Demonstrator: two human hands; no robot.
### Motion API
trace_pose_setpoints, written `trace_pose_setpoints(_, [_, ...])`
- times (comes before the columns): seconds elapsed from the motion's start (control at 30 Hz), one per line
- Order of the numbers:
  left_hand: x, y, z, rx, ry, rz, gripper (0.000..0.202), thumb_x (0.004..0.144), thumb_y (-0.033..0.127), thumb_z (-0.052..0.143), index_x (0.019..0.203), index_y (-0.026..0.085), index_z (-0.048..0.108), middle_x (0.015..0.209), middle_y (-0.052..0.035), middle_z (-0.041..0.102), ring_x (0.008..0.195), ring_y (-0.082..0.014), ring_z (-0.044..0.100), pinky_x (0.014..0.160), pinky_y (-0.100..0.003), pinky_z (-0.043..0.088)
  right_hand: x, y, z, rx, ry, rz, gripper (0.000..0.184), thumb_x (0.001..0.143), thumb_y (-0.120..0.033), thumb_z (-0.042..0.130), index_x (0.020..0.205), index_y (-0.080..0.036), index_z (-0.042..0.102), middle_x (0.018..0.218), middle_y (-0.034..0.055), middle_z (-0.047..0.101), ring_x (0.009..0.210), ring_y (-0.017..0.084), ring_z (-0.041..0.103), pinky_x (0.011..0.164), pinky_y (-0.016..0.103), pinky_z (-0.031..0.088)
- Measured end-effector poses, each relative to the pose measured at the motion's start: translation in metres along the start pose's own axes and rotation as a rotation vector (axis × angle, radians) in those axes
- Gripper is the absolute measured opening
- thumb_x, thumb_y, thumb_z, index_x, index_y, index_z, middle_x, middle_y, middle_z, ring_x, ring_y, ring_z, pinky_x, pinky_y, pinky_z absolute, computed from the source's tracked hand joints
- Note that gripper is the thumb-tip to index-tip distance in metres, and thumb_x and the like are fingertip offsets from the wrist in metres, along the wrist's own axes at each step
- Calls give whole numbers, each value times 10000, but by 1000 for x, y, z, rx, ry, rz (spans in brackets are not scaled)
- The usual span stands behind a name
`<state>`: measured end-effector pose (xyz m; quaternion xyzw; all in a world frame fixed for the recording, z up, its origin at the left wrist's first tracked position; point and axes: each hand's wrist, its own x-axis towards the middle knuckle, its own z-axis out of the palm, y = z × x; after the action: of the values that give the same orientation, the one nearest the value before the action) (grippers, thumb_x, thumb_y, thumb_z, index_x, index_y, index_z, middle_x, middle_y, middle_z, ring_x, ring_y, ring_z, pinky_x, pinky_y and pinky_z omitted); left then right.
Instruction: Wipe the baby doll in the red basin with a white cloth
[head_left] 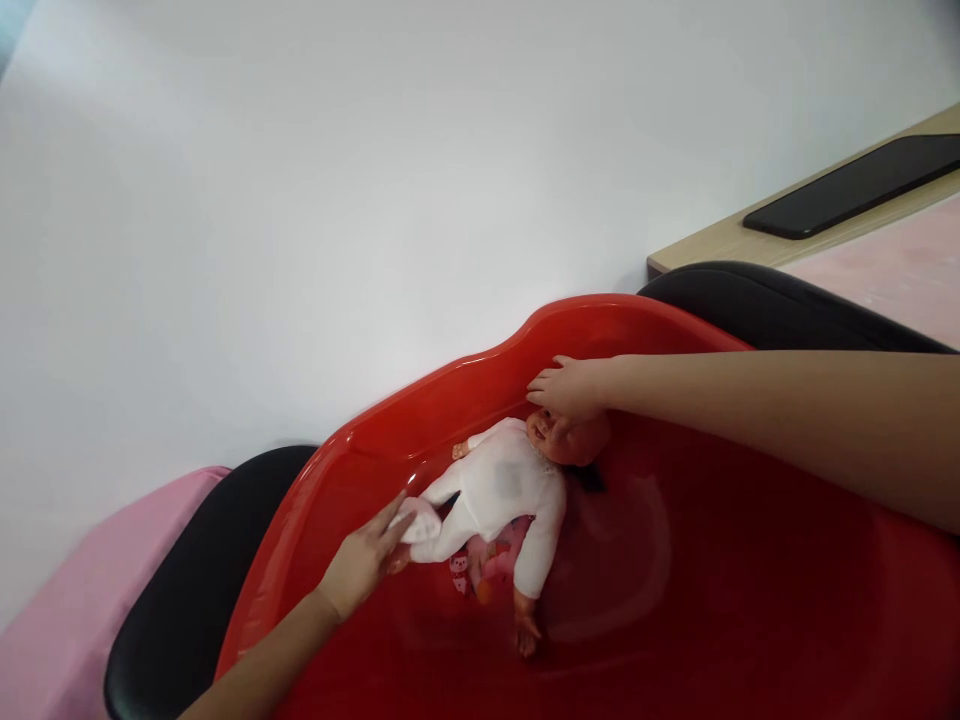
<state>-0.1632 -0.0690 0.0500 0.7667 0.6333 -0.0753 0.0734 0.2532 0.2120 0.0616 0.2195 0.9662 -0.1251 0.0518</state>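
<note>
A baby doll in a white long-sleeved sleepsuit point(510, 490) lies on its back inside a glossy red plastic baby bathtub point(442, 410). Its long axis runs slantwise from the head at the far right to the feet at the near left, so the doll lies between the two arms. The person's right hand point(568, 390), the nearer to the head, rests cupped and relaxed over the doll's brow, with the fingers curled across the top of the face and no clear grip. The left hand point(364, 560), the nearer to the legs, is open with its fingers spread straight, their tips on a folded white cloth point(416, 520) at the doll's lower legs; whether it pinches the cloth cannot be told. A pink printed patch point(469, 565) shows on the tub floor beside the doll. Black padded cushions point(780, 300) flank the tub, with a pink mat point(97, 610) at the near left and a black smartphone point(855, 185) on a pale wooden ledge point(720, 235) at the far right.
</note>
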Motion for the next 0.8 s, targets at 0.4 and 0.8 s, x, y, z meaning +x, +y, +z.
trace_pose_setpoints(0.4, [104,185,26,-283,90,200,654,869,37,483,1489,225,577,1704,-104,336,1561,-336,357,1243,-529,421,-3,4,3,32,23,43,449,797,-616,747,1119,-303,737,1298,99,692,1273,372,587,1150,600,352])
trace_pose_setpoints(0.8, [33,156,20,129,-112,856,324,1072,240,447,1259,191,707,1526,-114,600,1426,-279,559,1218,-442,453,7,8,13,115,74,54,386,722,-561,819,977,-277,759,1225,95,723,1205,389,613,1141,660,310])
